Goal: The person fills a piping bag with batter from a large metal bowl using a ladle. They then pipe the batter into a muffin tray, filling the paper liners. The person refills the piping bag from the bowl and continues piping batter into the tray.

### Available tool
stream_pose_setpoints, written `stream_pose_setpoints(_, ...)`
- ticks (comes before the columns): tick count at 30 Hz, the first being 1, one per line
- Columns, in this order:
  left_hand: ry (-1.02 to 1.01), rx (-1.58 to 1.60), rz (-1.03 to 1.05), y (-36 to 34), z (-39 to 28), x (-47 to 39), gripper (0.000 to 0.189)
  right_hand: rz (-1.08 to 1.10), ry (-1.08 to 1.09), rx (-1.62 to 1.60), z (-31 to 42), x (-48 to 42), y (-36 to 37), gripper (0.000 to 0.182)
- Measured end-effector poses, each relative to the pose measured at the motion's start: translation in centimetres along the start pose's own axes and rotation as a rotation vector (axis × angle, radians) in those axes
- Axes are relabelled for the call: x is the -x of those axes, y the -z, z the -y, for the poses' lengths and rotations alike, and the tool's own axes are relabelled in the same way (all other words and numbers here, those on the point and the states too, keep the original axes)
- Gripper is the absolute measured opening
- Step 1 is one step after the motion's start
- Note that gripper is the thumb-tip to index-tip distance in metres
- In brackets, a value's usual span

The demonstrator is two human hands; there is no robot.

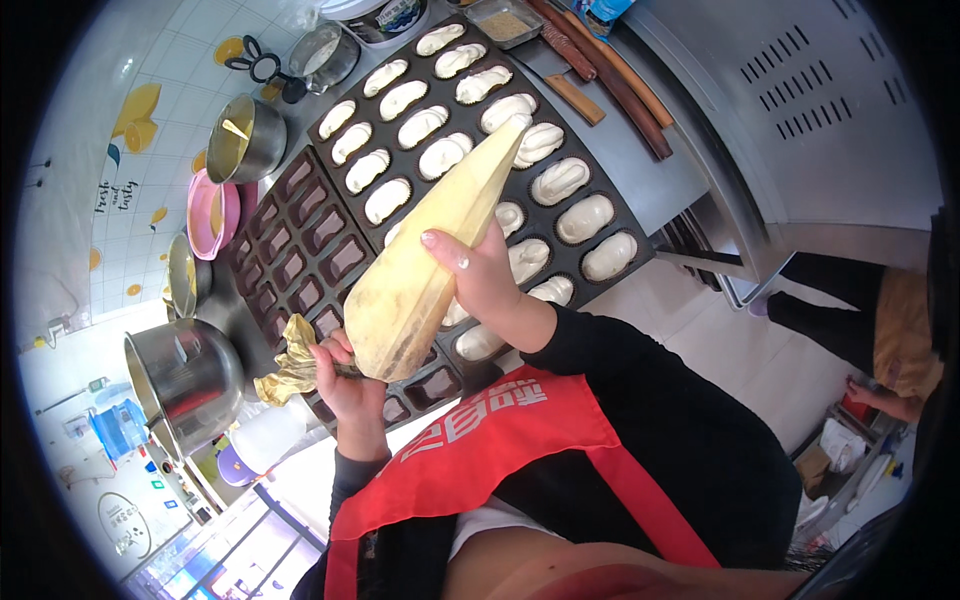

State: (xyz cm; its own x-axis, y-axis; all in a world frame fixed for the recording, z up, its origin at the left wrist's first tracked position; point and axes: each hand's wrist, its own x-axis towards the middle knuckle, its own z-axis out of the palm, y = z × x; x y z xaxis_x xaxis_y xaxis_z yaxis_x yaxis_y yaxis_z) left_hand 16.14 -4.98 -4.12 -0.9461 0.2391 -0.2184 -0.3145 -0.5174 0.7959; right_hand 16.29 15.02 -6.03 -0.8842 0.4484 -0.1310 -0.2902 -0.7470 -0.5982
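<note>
A filled, pale yellow piping bag (420, 277) slants across the middle of the view. Its narrow tip points to the upper right, over a batter-filled paper cup (508, 112) in a dark baking tray (645, 255). My right hand (484, 277) grips the bag's side around its middle, thumb on top. At its wide end, my left hand (352, 390) closes on the twisted neck, with the crumpled bag end (289, 364) sticking out to the left. Several oval cups in this tray hold pale, swirled batter. A second tray (319, 161) to the left holds empty rectangular paper cups.
Along the tiled wall stand a steel pot (270, 142), a pink bowl (196, 217) and a large steel pot (225, 375). A wooden-handled tool (577, 101) and rolling pins (630, 105) lie right of the trays. Another person (840, 307) stands at the far right, beyond a metal appliance (795, 180).
</note>
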Motion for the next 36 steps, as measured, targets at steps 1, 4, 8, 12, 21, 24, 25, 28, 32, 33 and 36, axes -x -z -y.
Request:
stream_pose_setpoints(1,0.002,0.002,-0.013,0.3,0.1,0.1,0.040,0.005,0.003,0.004,-0.3,-0.1,0.0,0.039)
stream_pose_setpoints(4,0.003,0.001,-0.037,0.7,0.5,0.1,0.040,0.025,-0.014,0.017,-0.4,-0.5,0.0,0.039)
stream_pose_setpoints(8,-0.014,0.024,-0.038,0.6,0.4,-0.7,0.041,0.068,0.012,0.016,-0.2,-1.9,-0.4,0.038)
stream_pose_setpoints(12,-0.065,0.085,-0.083,-1.3,-0.3,-3.5,0.043,0.044,-0.034,-0.145,-0.4,-6.3,-0.9,0.032)
stream_pose_setpoints(21,-0.210,0.102,0.261,-11.5,-1.0,-15.2,0.048,-0.048,-0.328,-0.548,-2.0,-18.7,3.0,0.038)
stream_pose_setpoints(24,-0.113,0.201,0.226,-12.1,-0.2,-18.1,0.048,-0.082,-0.339,-0.562,-2.3,-20.3,4.2,0.040)
stream_pose_setpoints(25,-0.084,0.210,0.207,-12.3,0.3,-18.8,0.048,-0.092,-0.340,-0.574,-2.4,-20.7,4.7,0.041)
stream_pose_setpoints(28,-0.023,0.212,0.150,-12.7,1.4,-20.2,0.048,-0.149,-0.352,-0.552,-2.7,-21.0,5.6,0.042)
stream_pose_setpoints(32,-0.008,0.187,0.137,-13.4,1.9,-20.4,0.048,-0.130,-0.344,-0.540,-3.0,-21.0,6.0,0.043)
stream_pose_setpoints(33,-0.009,0.174,0.127,-13.6,1.8,-20.3,0.048,-0.130,-0.341,-0.542,-3.1,-21.0,5.9,0.043)
stream_pose_setpoints(36,-0.019,0.142,0.129,-13.5,1.6,-20.5,0.048,-0.137,-0.343,-0.558,-3.1,-20.9,5.6,0.042)
